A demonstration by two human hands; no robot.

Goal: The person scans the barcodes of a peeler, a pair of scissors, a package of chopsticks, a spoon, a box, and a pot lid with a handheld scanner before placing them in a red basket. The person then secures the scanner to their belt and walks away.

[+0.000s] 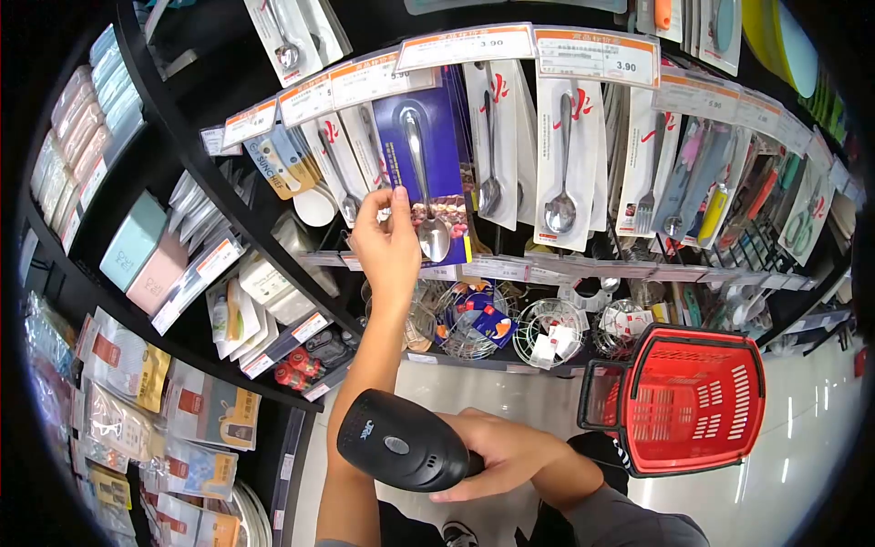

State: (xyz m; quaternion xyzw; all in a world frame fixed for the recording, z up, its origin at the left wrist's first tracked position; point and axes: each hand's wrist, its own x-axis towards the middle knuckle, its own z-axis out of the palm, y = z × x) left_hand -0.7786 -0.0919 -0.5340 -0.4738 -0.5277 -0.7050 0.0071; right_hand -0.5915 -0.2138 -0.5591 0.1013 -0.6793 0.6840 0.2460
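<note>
My left hand (387, 235) is raised to the hanging rack, its fingers pinching the lower left edge of a carded spoon (419, 173). That spoon is metal, on a blue and purple backing card, and hangs upright below a price tag. Lower down, my right hand (506, 447) is wrapped round the handle of a black barcode scanner (403, 440). The scanner's head is nearest the camera and covers part of its handle and my fingers. White-carded spoons (561, 214) and a carded fork (645, 210) hang to the right of the blue card.
A red shopping basket (697, 451) with black handles stands on the floor at the right. Wire baskets (551, 333) holding small packets line the bottom shelf. Price tags (597, 56) run along the rack. Shelves of packaged goods (210, 406) rise at the left.
</note>
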